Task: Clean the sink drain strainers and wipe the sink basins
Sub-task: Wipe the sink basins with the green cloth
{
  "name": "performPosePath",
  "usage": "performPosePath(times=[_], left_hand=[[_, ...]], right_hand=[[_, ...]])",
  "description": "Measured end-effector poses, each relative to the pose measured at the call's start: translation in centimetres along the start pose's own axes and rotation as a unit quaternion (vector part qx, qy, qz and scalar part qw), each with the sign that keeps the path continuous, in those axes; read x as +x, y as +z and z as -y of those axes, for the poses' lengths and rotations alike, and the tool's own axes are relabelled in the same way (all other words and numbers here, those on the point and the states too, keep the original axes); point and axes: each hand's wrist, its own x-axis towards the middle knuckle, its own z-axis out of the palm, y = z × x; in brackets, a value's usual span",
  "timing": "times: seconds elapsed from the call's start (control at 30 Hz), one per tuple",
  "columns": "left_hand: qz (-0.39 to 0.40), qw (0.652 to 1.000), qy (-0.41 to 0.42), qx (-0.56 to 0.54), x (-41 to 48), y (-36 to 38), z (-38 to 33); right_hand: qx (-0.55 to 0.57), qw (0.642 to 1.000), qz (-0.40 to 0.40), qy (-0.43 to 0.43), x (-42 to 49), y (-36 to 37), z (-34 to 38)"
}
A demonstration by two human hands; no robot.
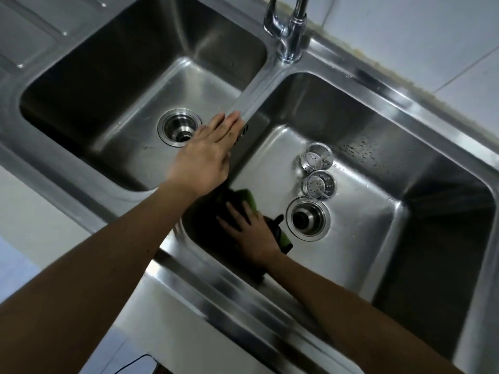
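A steel double sink fills the head view. My left hand (208, 152) lies flat with straight fingers on the divider (259, 90) between the left basin (113, 85) and the right basin (378, 201). My right hand (251, 230) presses a green and black cloth (249, 197) against the right basin's near-left floor, fingers spread. Two perforated metal strainer baskets, one (317, 156) behind the other (318, 184), stand on the right basin's floor beside its open drain (307, 218). The left basin's drain (179, 127) is open too.
A chrome faucet (289, 28) rises behind the divider. A ribbed steel draining board (29, 36) lies at the far left. White wall tiles (418, 36) run along the back, and the sink's front rim (216, 306) crosses under my forearms.
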Motion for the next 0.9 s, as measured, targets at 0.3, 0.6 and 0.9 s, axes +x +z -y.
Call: performPosePath(times=[0.3, 0.6, 0.9], left_hand=[[0.02, 0.997, 0.032, 0.064, -0.1, -0.7, -0.6], [0.037, 0.993, 0.033, 0.105, 0.4, -0.3, -0.9], [-0.031, 0.994, 0.054, 0.087, 0.3, 0.3, -0.6]], right_hand=[[0.02, 0.989, 0.11, 0.1, -15.4, 2.3, -4.8], [0.144, 0.849, 0.031, 0.508, -14.7, -0.5, -13.9], [0.041, 0.916, 0.001, 0.398, -12.6, -3.5, -21.8]])
